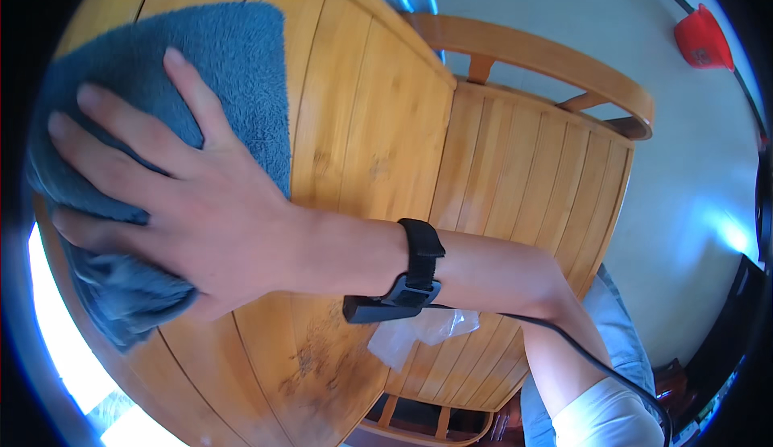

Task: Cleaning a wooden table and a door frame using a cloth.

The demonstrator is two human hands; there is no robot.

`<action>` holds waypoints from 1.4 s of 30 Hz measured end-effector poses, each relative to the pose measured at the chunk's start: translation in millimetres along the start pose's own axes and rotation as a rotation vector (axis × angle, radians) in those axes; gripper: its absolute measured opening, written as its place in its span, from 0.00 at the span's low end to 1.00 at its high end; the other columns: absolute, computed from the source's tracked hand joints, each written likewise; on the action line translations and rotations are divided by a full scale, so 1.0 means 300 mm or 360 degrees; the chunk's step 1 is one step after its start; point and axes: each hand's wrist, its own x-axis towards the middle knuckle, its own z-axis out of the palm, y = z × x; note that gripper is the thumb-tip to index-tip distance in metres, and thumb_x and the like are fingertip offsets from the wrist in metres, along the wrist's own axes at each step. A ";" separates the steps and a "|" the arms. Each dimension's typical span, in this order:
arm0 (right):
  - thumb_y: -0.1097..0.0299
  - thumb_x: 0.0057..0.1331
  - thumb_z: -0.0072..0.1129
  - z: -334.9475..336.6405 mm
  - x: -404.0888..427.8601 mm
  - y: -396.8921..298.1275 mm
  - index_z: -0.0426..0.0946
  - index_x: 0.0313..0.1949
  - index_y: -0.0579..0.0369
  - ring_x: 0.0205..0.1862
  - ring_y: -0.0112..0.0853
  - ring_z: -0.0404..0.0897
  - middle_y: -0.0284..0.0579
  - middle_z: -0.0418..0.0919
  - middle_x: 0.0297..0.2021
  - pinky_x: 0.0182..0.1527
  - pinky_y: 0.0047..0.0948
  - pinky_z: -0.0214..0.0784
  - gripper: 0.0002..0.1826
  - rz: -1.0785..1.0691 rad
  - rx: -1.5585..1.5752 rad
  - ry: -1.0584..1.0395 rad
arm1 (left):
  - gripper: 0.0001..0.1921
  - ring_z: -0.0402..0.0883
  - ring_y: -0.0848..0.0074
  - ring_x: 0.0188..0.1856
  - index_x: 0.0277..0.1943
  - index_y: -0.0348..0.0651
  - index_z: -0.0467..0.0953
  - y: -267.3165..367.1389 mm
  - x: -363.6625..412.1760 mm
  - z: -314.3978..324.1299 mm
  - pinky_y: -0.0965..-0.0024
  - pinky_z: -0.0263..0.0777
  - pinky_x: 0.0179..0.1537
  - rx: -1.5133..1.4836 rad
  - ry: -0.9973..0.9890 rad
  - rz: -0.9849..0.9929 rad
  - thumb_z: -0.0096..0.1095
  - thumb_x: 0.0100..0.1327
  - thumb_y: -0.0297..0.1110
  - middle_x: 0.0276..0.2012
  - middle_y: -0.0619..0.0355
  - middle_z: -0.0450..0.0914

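A blue-grey plush cloth (253,84) lies against the slatted wooden panel (338,115), which looks like a bench's backrest. My right hand (199,205) presses on it with spread fingers, back of the hand towards the camera. Cloth is bunched beneath the lower side of the hand; the thumb is hidden. Around my right wrist is a black strap (423,254) with a dark device and a cable. Dark marks (314,362) show on the wood below the forearm. A crumpled clear plastic bag (423,332) lies partly behind the forearm. My left hand is out of view.
The wooden seat (513,175) joins the panel, with a curved armrest (543,45) above and another (423,438) at the bottom edge. A red plastic container (703,39) stands on the pale floor. The black cable (574,341) runs along my arm. Bright light enters at lower left.
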 end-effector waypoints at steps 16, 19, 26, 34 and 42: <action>0.63 0.68 0.61 -0.401 -0.588 0.606 0.70 0.72 0.43 0.78 0.55 0.51 0.58 0.53 0.77 0.77 0.54 0.39 0.32 0.0963 -0.0321 0.0143 | 0.16 0.81 0.67 0.42 0.46 0.35 0.81 0.158 -0.038 0.146 0.66 0.75 0.47 0.0166 -0.0061 0.0008 0.46 0.72 0.35 0.39 0.52 0.84; 0.65 0.69 0.61 -0.425 -0.591 0.572 0.70 0.72 0.44 0.79 0.52 0.51 0.58 0.55 0.76 0.78 0.49 0.39 0.31 0.1098 -0.0317 0.0083 | 0.16 0.81 0.66 0.42 0.47 0.35 0.81 0.157 -0.059 0.151 0.66 0.75 0.47 0.0173 -0.0068 -0.0002 0.46 0.72 0.35 0.39 0.52 0.84; 0.62 0.69 0.64 -0.684 -0.763 0.611 0.71 0.67 0.56 0.55 0.45 0.82 0.50 0.83 0.55 0.63 0.35 0.70 0.29 0.1987 0.0001 -0.0008 | 0.16 0.81 0.66 0.43 0.47 0.35 0.81 0.142 -0.154 0.153 0.65 0.75 0.48 0.0195 -0.0095 -0.0090 0.47 0.72 0.35 0.40 0.52 0.84; 0.38 0.73 0.54 -1.101 -0.750 0.456 0.66 0.71 0.56 0.67 0.44 0.73 0.49 0.72 0.68 0.69 0.47 0.65 0.39 0.2902 0.1105 0.0941 | 0.16 0.81 0.66 0.43 0.47 0.35 0.81 0.107 -0.305 0.106 0.65 0.75 0.48 0.0267 -0.0101 -0.0255 0.47 0.72 0.35 0.40 0.52 0.84; 0.28 0.70 0.51 -0.803 -0.885 0.681 0.67 0.69 0.54 0.58 0.39 0.76 0.47 0.76 0.60 0.58 0.40 0.71 0.44 0.2839 0.0509 0.0363 | 0.16 0.81 0.66 0.44 0.48 0.35 0.82 0.044 -0.369 0.036 0.65 0.75 0.48 0.0244 -0.0053 -0.0312 0.48 0.72 0.35 0.41 0.51 0.84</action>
